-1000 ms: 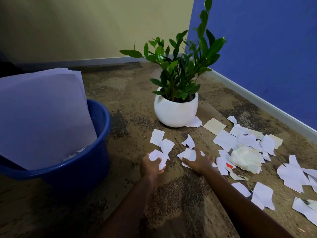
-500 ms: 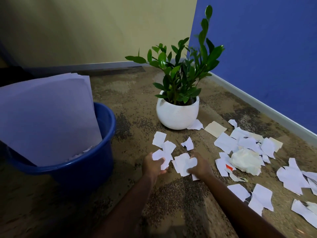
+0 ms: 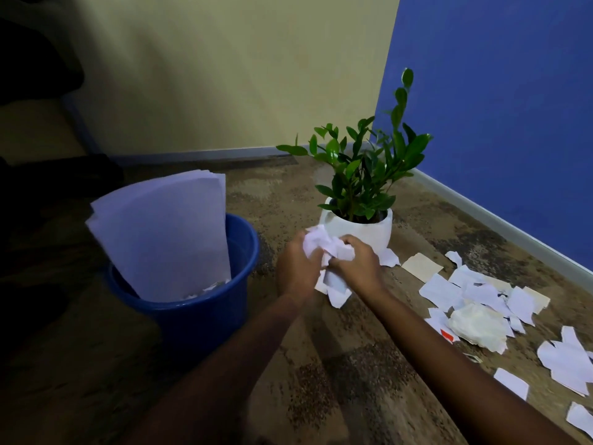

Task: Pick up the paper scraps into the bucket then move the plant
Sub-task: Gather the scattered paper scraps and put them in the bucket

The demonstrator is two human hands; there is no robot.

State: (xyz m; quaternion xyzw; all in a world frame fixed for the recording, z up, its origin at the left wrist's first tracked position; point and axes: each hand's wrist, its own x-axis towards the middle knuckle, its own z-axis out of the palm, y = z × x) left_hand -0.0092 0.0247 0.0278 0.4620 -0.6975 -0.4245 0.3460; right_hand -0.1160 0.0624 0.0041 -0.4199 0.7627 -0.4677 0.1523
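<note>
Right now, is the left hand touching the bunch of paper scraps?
Touching. The head view shows the left hand gripping the bunch of paper scraps, its fingers curled round one side, while the right hand grips the other.

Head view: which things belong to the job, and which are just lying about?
Job: bunched scraps, gripped by left hand and right hand; blue bucket; loose scraps on the floor; potted plant.
Lying about: large sheets standing in the bucket; crumpled wad among the scraps, possibly rubbish too.
</note>
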